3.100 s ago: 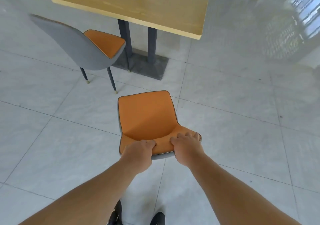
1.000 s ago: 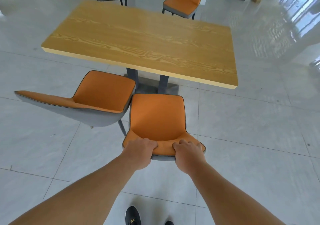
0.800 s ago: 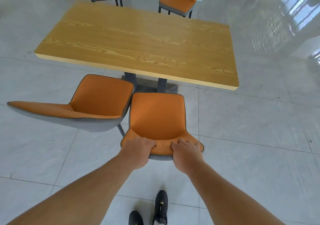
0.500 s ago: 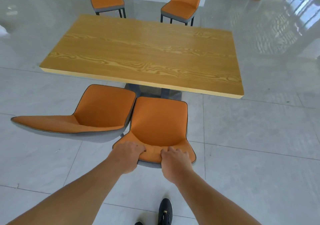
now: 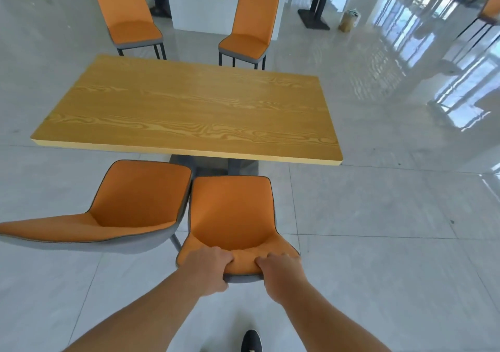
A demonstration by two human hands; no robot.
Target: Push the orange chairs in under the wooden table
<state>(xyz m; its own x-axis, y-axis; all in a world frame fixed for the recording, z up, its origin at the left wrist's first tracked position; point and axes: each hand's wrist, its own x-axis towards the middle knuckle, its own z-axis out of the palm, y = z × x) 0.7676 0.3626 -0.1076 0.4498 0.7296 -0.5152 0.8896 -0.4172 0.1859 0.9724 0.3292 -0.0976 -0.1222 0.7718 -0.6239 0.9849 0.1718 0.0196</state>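
My left hand [image 5: 207, 269] and my right hand [image 5: 281, 273] both grip the top of the backrest of an orange chair [image 5: 232, 211] right in front of me. Its seat's front edge sits just short of the near edge of the wooden table [image 5: 189, 108]. A second orange chair [image 5: 135, 202] stands to its left, turned aslant, its seat touching or nearly touching the one I hold. Two more orange chairs, the far left chair [image 5: 130, 24] and the far right chair [image 5: 251, 26], stand pulled back beyond the table's far side.
The table's dark pedestal base [image 5: 208, 166] shows under the near edge. A white counter block [image 5: 211, 2] stands behind the far chairs. Another table's black post [image 5: 315, 5] and a small bag [image 5: 349, 21] are at the back right. My shoe [image 5: 251, 342] is on the glossy tiled floor.
I have walked the held chair forward up to the table's near edge, beside the left chair. The view has risen, bringing the two far chairs fully into sight.
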